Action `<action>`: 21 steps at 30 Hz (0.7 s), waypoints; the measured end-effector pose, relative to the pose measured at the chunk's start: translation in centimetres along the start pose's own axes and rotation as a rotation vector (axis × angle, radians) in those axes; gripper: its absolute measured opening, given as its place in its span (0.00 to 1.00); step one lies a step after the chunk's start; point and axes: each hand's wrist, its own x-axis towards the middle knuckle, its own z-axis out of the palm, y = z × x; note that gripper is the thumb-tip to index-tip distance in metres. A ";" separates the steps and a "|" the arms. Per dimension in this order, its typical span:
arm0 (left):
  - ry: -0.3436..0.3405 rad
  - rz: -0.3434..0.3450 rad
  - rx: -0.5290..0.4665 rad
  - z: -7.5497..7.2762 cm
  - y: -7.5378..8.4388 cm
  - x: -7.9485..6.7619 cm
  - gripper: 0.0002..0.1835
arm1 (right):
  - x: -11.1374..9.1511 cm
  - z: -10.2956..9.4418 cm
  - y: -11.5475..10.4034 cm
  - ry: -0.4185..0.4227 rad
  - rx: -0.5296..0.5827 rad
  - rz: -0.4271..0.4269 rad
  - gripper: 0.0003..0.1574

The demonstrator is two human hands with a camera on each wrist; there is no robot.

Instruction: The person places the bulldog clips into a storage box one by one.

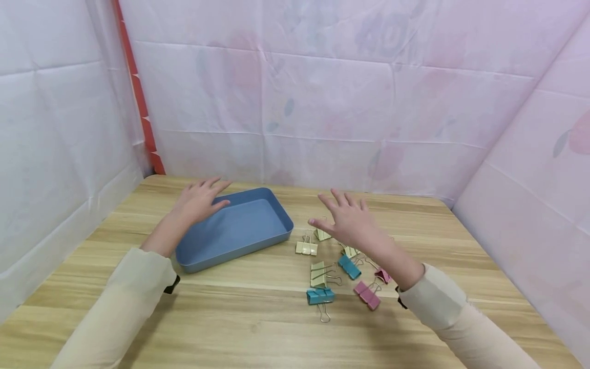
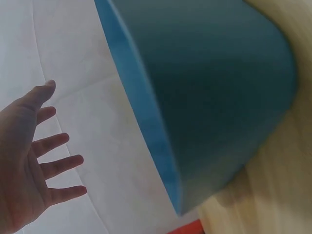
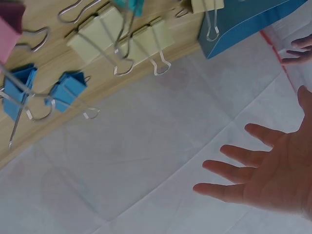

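My left hand (image 1: 197,202) hovers over the left end of a blue rectangular tray (image 1: 249,220), fingers spread and holding nothing. In the left wrist view the tray's outer wall (image 2: 219,87) fills the middle, and the hand (image 2: 22,163) is apart from it. My right hand (image 1: 350,223), also spread and bare, hangs above several loose binder clips. Among them are pale yellow binder clips (image 1: 306,248), blue binder clips (image 1: 320,296) and pink binder clips (image 1: 367,295), most with wire handles showing. The right forearm hides part of the group; the right wrist view shows further blue clips (image 3: 68,91).
The wood-grain table (image 1: 258,318) carries the tray left of centre and the clips to its right. Pale printed cloth (image 1: 322,102) hangs close behind the table and along both sides. A red strip (image 1: 138,92) runs down the back left corner.
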 end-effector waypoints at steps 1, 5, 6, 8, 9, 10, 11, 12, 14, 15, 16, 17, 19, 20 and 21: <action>0.003 -0.005 -0.006 0.1 -0.2 -0.2 0.31 | -0.1 0.1 -0.3 0.009 -0.003 -0.008 0.50; -0.001 -0.024 -0.026 0.3 -0.9 -0.7 0.30 | -0.7 0.1 -1.7 0.049 0.001 -0.046 0.47; -0.001 -0.026 -0.024 0.4 -1.1 -0.9 0.29 | -0.8 0.1 -2.1 0.058 0.009 -0.057 0.47; -0.005 -0.030 -0.023 0.4 -1.3 -1.1 0.29 | -1.0 0.1 -2.8 0.067 0.023 -0.076 0.46; -0.007 -0.031 -0.023 0.4 -1.3 -1.2 0.28 | -1.1 0.2 -3.1 0.067 0.028 -0.082 0.46; -0.009 -0.034 -0.027 0.4 -1.4 -1.3 0.28 | -1.2 0.2 -3.4 0.069 0.037 -0.091 0.45; -0.010 -0.037 -0.034 0.4 -1.5 -1.4 0.28 | -1.3 0.3 -3.8 0.068 0.045 -0.098 0.45; -0.011 -0.043 -0.043 0.4 -1.6 -1.6 0.27 | -1.4 0.3 -4.0 0.068 0.053 -0.104 0.45; -0.015 -0.056 -0.067 0.5 -1.8 -1.9 0.26 | -1.5 0.4 -4.6 0.071 0.061 -0.114 0.45; -0.016 -0.065 -0.082 0.6 -2.0 -2.0 0.26 | -1.5 0.5 -4.9 0.073 0.066 -0.119 0.45; -0.014 -0.072 -0.100 0.7 -2.1 -2.2 0.26 | -1.6 0.6 -5.1 0.075 0.069 -0.126 0.45; -0.013 -0.080 -0.115 0.8 -2.3 -2.4 0.26 | -1.7 0.6 -5.4 0.073 0.074 -0.130 0.45; -0.016 -0.099 -0.148 1.0 -2.7 -2.8 0.26 | -1.8 0.7 -5.9 0.068 0.084 -0.140 0.45; -0.020 -0.111 -0.169 1.1 -2.9 -3.0 0.27 | -1.9 0.7 -6.2 0.063 0.091 -0.145 0.45; -0.024 -0.124 -0.193 1.2 -3.0 -3.1 0.27 | -1.9 0.8 -6.5 0.057 0.096 -0.147 0.44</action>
